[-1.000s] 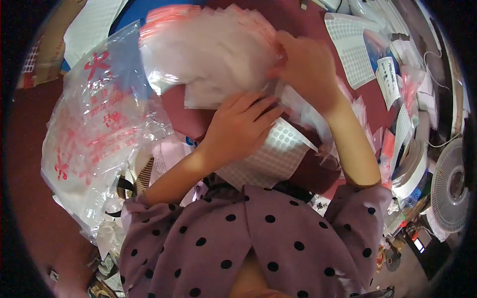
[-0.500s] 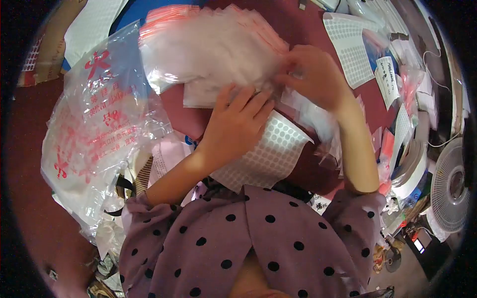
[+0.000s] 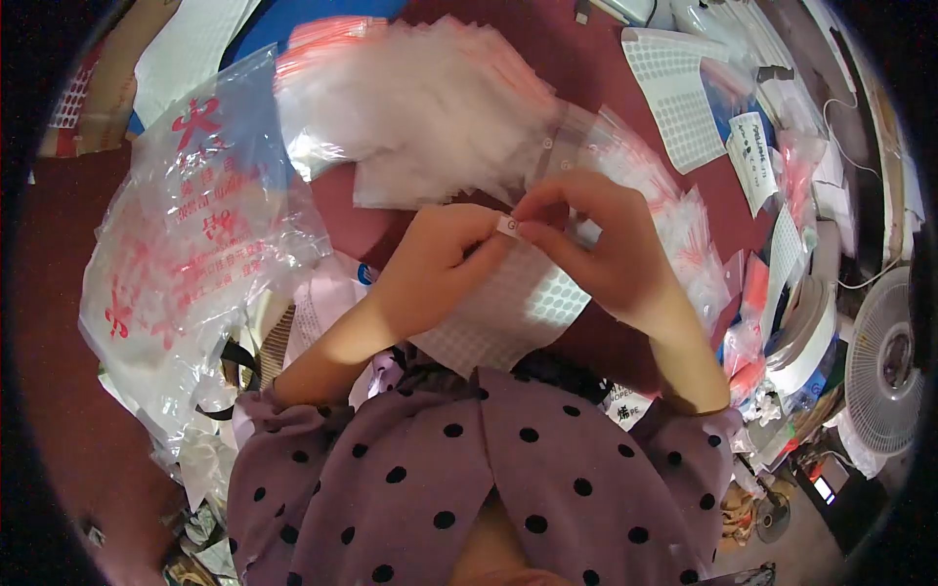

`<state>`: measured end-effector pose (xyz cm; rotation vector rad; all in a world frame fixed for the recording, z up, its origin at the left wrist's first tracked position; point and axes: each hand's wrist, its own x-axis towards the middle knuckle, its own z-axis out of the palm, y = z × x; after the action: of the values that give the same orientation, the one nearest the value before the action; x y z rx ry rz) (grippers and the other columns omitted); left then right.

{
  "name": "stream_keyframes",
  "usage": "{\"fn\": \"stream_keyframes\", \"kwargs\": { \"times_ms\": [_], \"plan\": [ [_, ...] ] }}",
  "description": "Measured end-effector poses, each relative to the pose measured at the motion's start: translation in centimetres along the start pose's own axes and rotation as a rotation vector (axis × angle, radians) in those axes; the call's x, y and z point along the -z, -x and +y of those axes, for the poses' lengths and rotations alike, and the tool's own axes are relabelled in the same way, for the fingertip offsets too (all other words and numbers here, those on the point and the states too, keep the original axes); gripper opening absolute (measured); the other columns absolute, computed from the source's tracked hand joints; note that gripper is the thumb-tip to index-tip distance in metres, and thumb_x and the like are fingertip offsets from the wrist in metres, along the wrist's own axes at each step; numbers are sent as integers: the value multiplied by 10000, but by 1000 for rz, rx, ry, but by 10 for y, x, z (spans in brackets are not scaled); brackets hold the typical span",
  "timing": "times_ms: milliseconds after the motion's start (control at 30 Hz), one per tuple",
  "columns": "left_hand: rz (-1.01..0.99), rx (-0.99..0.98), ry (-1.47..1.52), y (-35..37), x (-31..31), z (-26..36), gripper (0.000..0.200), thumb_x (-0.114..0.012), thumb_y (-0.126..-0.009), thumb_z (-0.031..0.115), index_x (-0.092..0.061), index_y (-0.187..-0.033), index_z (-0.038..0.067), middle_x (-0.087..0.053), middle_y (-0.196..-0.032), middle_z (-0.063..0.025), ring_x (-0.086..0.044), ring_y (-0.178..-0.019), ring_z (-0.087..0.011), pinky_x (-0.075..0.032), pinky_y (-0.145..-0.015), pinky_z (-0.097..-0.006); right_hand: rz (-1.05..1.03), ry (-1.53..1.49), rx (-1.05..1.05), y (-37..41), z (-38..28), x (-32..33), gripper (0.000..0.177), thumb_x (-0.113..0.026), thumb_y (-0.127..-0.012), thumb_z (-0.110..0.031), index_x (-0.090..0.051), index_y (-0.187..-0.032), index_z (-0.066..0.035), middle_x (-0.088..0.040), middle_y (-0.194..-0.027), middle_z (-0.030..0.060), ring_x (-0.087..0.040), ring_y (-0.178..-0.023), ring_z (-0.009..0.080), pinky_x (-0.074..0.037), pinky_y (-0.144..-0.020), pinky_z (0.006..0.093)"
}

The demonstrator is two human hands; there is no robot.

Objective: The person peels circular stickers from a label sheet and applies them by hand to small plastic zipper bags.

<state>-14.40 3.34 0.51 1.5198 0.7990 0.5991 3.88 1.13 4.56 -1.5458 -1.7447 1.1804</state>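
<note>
Between my two hands is a small white sticker strip (image 3: 508, 226) marked with a letter G. My left hand (image 3: 440, 259) pinches its left end, fingers closed. My right hand (image 3: 601, 239) has thumb and forefinger closed at its other end. Beneath them a sheet of round stickers (image 3: 513, 308) lies against the front of the polka-dot top. Just beyond the right hand are clear bags (image 3: 567, 142) with small G marks. Ahead is a fanned pile of clear zip bags (image 3: 430, 107) with red-orange edges.
A large printed plastic bag (image 3: 210, 234) lies to the left. More red-edged bags (image 3: 674, 210) spread at the right. Another sticker sheet (image 3: 674, 93) and a handwritten label (image 3: 752, 161) lie at the far right, with a fan (image 3: 884, 361) by the edge.
My left hand has risen off the bags and closed on the strip. My right hand has come down and inward to meet it. Marked bags now show beyond the right hand.
</note>
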Motion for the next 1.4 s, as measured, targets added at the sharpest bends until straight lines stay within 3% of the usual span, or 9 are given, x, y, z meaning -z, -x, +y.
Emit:
{"fn": "stream_keyframes", "kwargs": {
  "times_ms": [233, 300, 367, 467, 533, 633, 733, 933, 1400],
  "plan": [
    [-55, -149, -294, -2, 5, -6, 119, -555, -784, 109, -587, -820, 0, -481, -640, -146, -498, -668, -335, -396, -597, -391, 75, 185, 181, 12, 7, -10, 132, -674, -734, -28, -637, -860, -32, -605, -811, 72, -550, -708, 197, -427, -604, 291],
    [-41, -160, -255, -2, 7, -10, 119, -564, -776, 114, -598, -823, 11, -483, -655, -142, -499, -674, -332, -400, -602, -394, 276, 553, 623, 15, 11, -21, 166, -659, -689, 26, -637, -836, -48, -613, -833, 87, -567, -726, 211, -440, -604, 332],
    [-32, -172, -218, -2, 7, -11, 120, -572, -767, 120, -609, -827, 22, -484, -670, -138, -501, -681, -329, -404, -607, -397, 213, 644, 686, 18, 6, -18, 184, -641, -672, 44, -634, -820, -66, -621, -841, 86, -583, -731, 200, -454, -629, 345],
    [182, -240, -478, -5, 4, -9, 158, -605, -741, 140, -637, -875, 65, -559, -833, -116, -541, -820, -288, -427, -719, -373, 302, 314, 479, -6, 14, -13, 134, -628, -731, 10, -620, -855, -38, -621, -818, 98, -597, -722, 210, -470, -666, 320],
    [318, -428, -1038, -10, 4, -9, 221, -596, -751, 153, -638, -960, 93, -572, -1046, -81, -520, -1022, -244, -398, -877, -354, 371, 239, 297, -32, 22, -6, 127, -627, -750, -8, -614, -875, -27, -621, -804, 103, -600, -717, 213, -473, -674, 310],
    [124, -368, -1148, -11, -4, -39, 329, -625, -699, 141, -622, -1028, 141, -547, -1178, -33, -470, -1152, -239, -414, -918, -383, 89, 149, 55, -71, 42, 5, 222, -693, -718, -109, -572, -884, -24, -620, -810, 127, -617, -740, 228, -470, -672, 307],
    [10, -445, -994, -14, -2, -45, 358, -628, -703, 148, -608, -1060, 136, -526, -1218, -39, -456, -1163, -253, -413, -924, -391, 161, 630, -19, -76, 32, 4, 317, -741, -653, -177, -543, -855, -35, -610, -812, 132, -605, -755, 262, -458, -655, 343],
    [9, -408, -942, -15, 0, -38, 358, -617, -720, 145, -604, -1078, 134, -533, -1200, -54, -463, -1149, -259, -409, -919, -399, 145, 605, -29, -65, 55, 19, 452, -799, -537, -282, -531, -834, -71, -599, -797, 105, -571, -820, 316, -439, -668, 428],
    [0, -405, -839, -13, 2, -35, 400, -611, -713, 115, -581, -1112, 119, -544, -1164, -53, -485, -1098, -260, -411, -924, -410, 109, 682, -36, -71, 51, 14, 303, -740, -622, -302, -583, -755, -80, -605, -727, 89, -588, -761, 296, -440, -675, 423]
  ]
}}
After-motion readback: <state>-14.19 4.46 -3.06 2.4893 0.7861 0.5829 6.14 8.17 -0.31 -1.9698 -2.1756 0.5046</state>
